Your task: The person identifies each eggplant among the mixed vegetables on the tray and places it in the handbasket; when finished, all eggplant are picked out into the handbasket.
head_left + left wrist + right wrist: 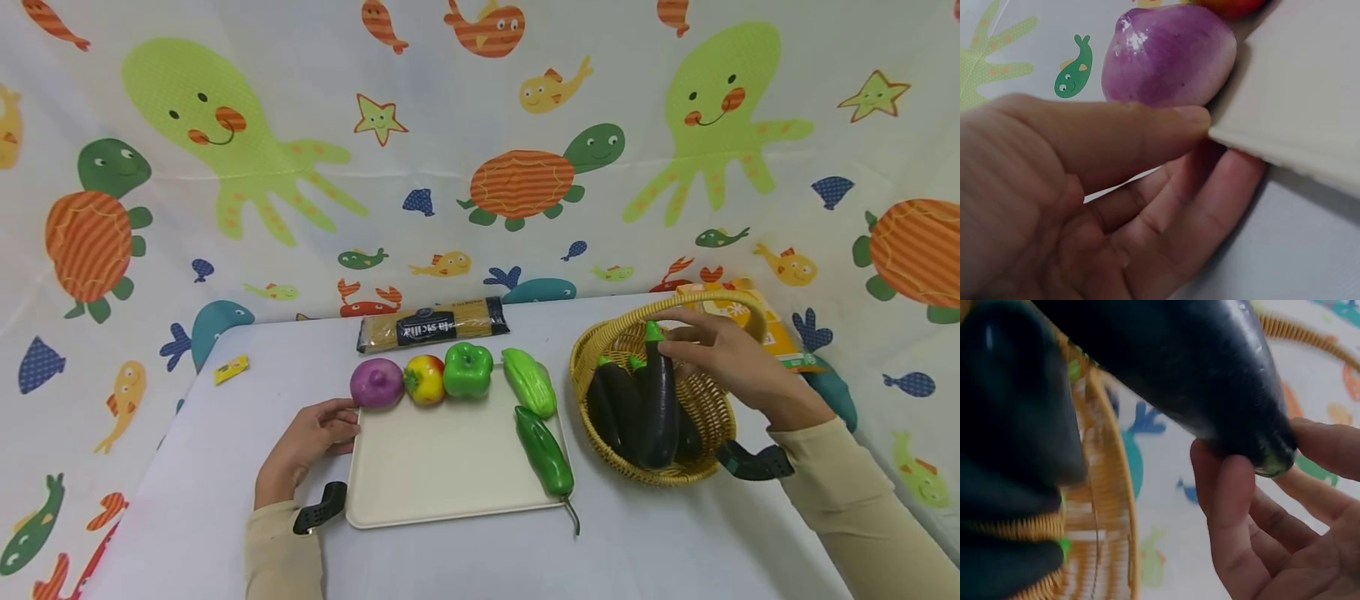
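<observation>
My right hand (720, 358) pinches an eggplant (658, 408) by its green stem end, at the wicker basket (716, 421). In the right wrist view thumb and fingers close round that tip, with the dark body above. Other eggplants (611, 408) lie in the basket, partly hidden behind the held one. At the cream tray's (442, 467) left edge, my left hand (311, 437) grips the rim, thumb over it and fingers below. Right above the thumb is a purple onion (1169, 56). A dark green chili pepper (543, 452) lies across the tray's right edge.
Along the tray's far edge sit a red-and-yellow fruit or pepper (425, 380) and a green bell pepper (468, 370). A pale green ridged vegetable (529, 383) is at the far right corner. Behind are a spaghetti packet (433, 325) and an orange packet (780, 329).
</observation>
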Available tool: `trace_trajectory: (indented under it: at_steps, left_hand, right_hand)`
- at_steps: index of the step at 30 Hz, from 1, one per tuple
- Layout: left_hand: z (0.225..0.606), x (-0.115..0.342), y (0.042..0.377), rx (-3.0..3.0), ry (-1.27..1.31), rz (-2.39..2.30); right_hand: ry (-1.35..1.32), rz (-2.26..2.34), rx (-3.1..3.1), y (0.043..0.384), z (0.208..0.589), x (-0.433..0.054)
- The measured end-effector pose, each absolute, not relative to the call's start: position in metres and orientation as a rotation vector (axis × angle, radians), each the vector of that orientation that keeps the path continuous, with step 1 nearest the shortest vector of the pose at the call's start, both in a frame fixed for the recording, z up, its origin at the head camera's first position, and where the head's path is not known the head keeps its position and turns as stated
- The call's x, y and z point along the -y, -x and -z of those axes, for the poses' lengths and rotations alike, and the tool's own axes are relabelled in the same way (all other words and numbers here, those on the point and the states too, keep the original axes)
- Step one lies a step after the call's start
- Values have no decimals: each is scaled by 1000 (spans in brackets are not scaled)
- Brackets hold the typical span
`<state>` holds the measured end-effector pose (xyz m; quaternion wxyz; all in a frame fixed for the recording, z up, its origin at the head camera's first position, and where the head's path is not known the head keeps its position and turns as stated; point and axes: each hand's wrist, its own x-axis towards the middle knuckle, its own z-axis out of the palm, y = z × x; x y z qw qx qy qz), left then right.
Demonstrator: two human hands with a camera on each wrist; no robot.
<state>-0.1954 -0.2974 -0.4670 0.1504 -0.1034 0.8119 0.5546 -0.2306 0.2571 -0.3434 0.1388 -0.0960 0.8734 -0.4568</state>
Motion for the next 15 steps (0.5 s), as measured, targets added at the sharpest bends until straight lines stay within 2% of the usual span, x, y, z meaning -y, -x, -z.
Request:
trace_trajectory:
  at_steps: [6,15]
  left_hand:
    - [469,298,195,-2323,308,-1608]
    - [470,297,195,-2326,307,-1605]
  right_hand:
    - [263,1198,-2493,254,345,-264]
    - [370,1111,-2416,268,340,-264]
